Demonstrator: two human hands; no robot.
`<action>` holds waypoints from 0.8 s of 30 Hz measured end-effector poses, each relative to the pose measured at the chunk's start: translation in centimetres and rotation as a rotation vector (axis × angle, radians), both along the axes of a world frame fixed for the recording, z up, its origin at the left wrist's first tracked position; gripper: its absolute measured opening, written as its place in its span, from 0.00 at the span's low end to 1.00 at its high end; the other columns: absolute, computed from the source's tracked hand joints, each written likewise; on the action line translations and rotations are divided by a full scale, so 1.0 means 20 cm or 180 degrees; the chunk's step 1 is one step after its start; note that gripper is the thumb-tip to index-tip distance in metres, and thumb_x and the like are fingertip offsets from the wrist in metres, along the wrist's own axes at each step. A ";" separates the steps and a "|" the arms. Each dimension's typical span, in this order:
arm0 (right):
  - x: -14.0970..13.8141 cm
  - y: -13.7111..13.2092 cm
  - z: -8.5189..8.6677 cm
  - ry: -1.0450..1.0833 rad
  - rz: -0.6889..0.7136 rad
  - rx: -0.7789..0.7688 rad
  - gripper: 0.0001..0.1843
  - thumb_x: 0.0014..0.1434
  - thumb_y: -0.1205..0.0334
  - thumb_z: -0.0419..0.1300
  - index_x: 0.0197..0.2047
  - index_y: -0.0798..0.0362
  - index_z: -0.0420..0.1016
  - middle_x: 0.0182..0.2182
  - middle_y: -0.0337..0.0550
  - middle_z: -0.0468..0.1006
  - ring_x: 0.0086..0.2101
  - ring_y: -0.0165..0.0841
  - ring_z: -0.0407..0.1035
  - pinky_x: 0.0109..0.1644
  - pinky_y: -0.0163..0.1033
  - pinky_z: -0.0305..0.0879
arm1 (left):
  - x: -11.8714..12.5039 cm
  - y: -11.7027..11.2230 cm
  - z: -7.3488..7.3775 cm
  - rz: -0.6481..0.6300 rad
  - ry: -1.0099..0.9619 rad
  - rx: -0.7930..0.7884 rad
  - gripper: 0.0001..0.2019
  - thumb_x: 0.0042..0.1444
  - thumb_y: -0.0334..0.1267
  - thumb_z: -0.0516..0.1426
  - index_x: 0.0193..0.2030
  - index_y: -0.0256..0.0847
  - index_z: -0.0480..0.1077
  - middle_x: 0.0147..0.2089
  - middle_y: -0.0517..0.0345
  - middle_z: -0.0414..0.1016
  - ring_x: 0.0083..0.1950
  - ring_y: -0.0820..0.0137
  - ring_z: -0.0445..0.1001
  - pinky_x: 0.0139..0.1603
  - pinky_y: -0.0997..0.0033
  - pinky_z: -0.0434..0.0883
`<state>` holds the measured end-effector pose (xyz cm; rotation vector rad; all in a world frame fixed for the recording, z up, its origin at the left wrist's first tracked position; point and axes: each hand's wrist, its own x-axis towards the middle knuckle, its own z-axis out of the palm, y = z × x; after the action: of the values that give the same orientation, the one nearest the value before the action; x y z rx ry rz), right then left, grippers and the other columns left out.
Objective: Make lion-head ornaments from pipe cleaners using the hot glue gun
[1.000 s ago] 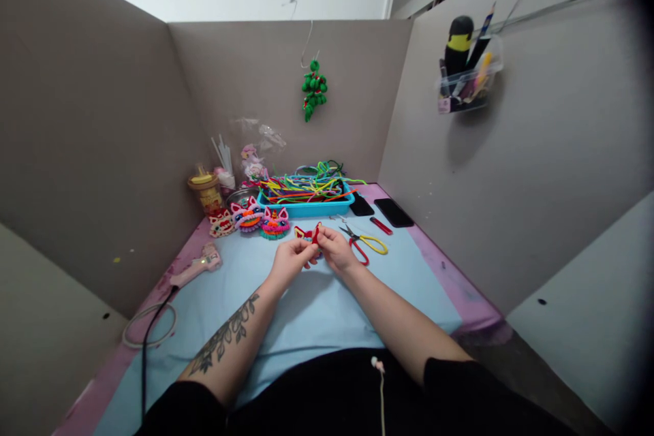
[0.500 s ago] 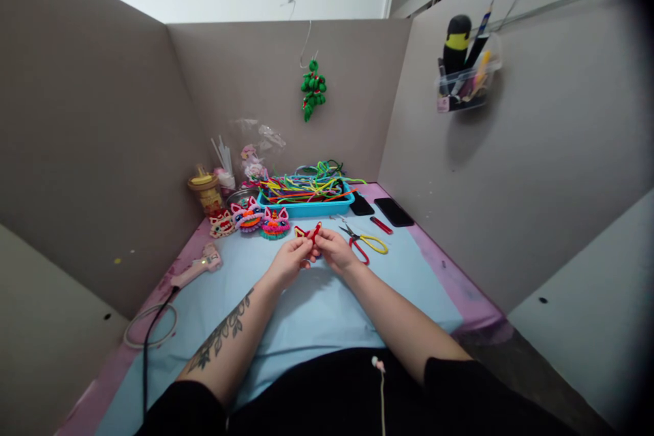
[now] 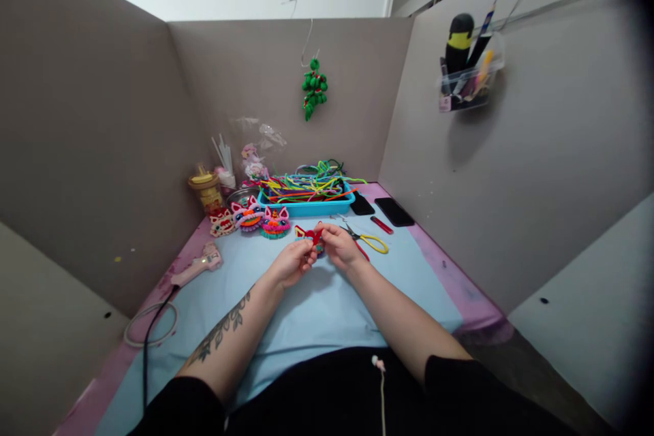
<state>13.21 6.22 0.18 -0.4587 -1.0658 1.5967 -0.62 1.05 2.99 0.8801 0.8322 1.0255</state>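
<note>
My left hand (image 3: 291, 264) and my right hand (image 3: 340, 246) meet over the light blue mat (image 3: 306, 313), fingers pinched on a small red pipe-cleaner piece (image 3: 310, 236) with yellow edging. The piece sits between both sets of fingertips, just above the mat. Beyond my right hand lie yellow-and-red scissors (image 3: 368, 242). Three finished lion-head figures (image 3: 250, 218) stand in a row to the left of the piece. A blue tray (image 3: 306, 206) heaped with coloured pipe cleaners sits behind them.
A pink glue gun (image 3: 197, 269) with a black cord lies at the left, near a tape ring (image 3: 150, 324). Two black phones (image 3: 393, 212) and a red tool lie at the right. Grey partitions wall three sides; a green ornament (image 3: 313, 90) hangs at the back.
My hands shifted slightly on the red piece, turning it between the fingertips. Nothing else on the desk moved.
</note>
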 end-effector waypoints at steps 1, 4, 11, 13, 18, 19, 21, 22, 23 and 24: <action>0.00 0.00 0.00 -0.0008 -0.0004 0.0021 0.13 0.44 0.56 0.68 0.32 0.54 0.76 0.26 0.38 0.73 0.23 0.24 0.63 0.29 0.32 0.60 | 0.00 0.00 0.00 -0.0003 -0.0003 -0.0005 0.11 0.46 0.40 0.60 0.26 0.35 0.64 0.21 0.64 0.64 0.19 0.83 0.59 0.15 0.85 0.51; 0.00 0.00 0.01 -0.0068 -0.0084 0.0063 0.13 0.44 0.55 0.68 0.30 0.55 0.75 0.24 0.37 0.72 0.23 0.24 0.62 0.28 0.32 0.58 | -0.01 0.00 -0.01 -0.0053 -0.0017 0.0001 0.12 0.46 0.42 0.61 0.28 0.35 0.67 0.23 0.62 0.66 0.21 0.83 0.61 0.15 0.85 0.51; 0.02 0.02 0.02 -0.0501 -0.0676 0.0247 0.12 0.45 0.55 0.66 0.27 0.55 0.74 0.24 0.38 0.72 0.25 0.27 0.62 0.31 0.33 0.57 | -0.02 0.01 -0.01 0.0316 0.0635 0.0478 0.21 0.45 0.52 0.61 0.40 0.36 0.70 0.37 0.53 0.74 0.28 0.76 0.70 0.21 0.80 0.63; 0.02 0.01 0.02 -0.0627 -0.0720 0.0390 0.12 0.45 0.54 0.65 0.26 0.55 0.73 0.24 0.38 0.72 0.27 0.28 0.62 0.33 0.34 0.58 | -0.01 0.01 -0.01 0.0571 0.0895 0.0791 0.22 0.43 0.52 0.62 0.39 0.36 0.69 0.35 0.54 0.74 0.28 0.73 0.71 0.23 0.78 0.65; 0.01 0.00 0.03 -0.0880 -0.0629 0.0605 0.14 0.47 0.52 0.64 0.26 0.55 0.74 0.25 0.39 0.72 0.28 0.29 0.63 0.34 0.35 0.58 | 0.00 0.02 -0.04 0.0664 0.1296 0.1107 0.20 0.42 0.50 0.62 0.34 0.34 0.70 0.26 0.56 0.73 0.27 0.71 0.71 0.23 0.76 0.66; 0.01 0.00 0.03 -0.0878 -0.0619 0.0554 0.15 0.47 0.50 0.63 0.27 0.55 0.75 0.26 0.40 0.73 0.29 0.29 0.63 0.34 0.35 0.58 | 0.00 0.02 -0.05 0.0661 0.1287 0.1089 0.19 0.43 0.50 0.62 0.33 0.34 0.70 0.25 0.56 0.72 0.26 0.72 0.71 0.23 0.76 0.65; 0.01 0.01 0.01 -0.0823 -0.0636 0.0354 0.18 0.49 0.47 0.61 0.32 0.55 0.77 0.29 0.42 0.75 0.30 0.30 0.64 0.32 0.34 0.57 | 0.00 0.03 -0.05 0.0685 0.1169 0.1025 0.18 0.44 0.49 0.61 0.31 0.34 0.70 0.24 0.57 0.71 0.25 0.73 0.69 0.22 0.77 0.64; 0.01 0.02 0.01 -0.0795 -0.0636 0.0260 0.19 0.50 0.46 0.60 0.34 0.54 0.77 0.31 0.43 0.75 0.30 0.30 0.64 0.31 0.34 0.57 | 0.00 0.03 -0.04 0.0698 0.1084 0.0983 0.17 0.44 0.49 0.61 0.30 0.34 0.70 0.24 0.58 0.71 0.25 0.74 0.69 0.22 0.78 0.63; 0.01 0.02 0.00 -0.0767 -0.0613 0.0207 0.19 0.50 0.46 0.60 0.36 0.54 0.78 0.32 0.43 0.76 0.30 0.30 0.64 0.31 0.34 0.56 | -0.01 0.03 -0.04 0.0700 0.1001 0.0943 0.17 0.44 0.49 0.61 0.28 0.35 0.69 0.24 0.59 0.70 0.24 0.75 0.68 0.21 0.78 0.62; 0.02 0.03 0.00 -0.0729 -0.0558 0.0208 0.19 0.48 0.47 0.62 0.37 0.53 0.78 0.32 0.43 0.76 0.30 0.30 0.65 0.32 0.34 0.57 | -0.01 0.03 -0.04 0.0683 0.0927 0.0904 0.16 0.44 0.49 0.61 0.27 0.35 0.69 0.23 0.59 0.69 0.24 0.76 0.67 0.21 0.79 0.61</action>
<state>13.55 6.73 0.14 -0.6843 -1.2109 1.3738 -0.76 1.59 2.28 1.2212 1.0587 1.2409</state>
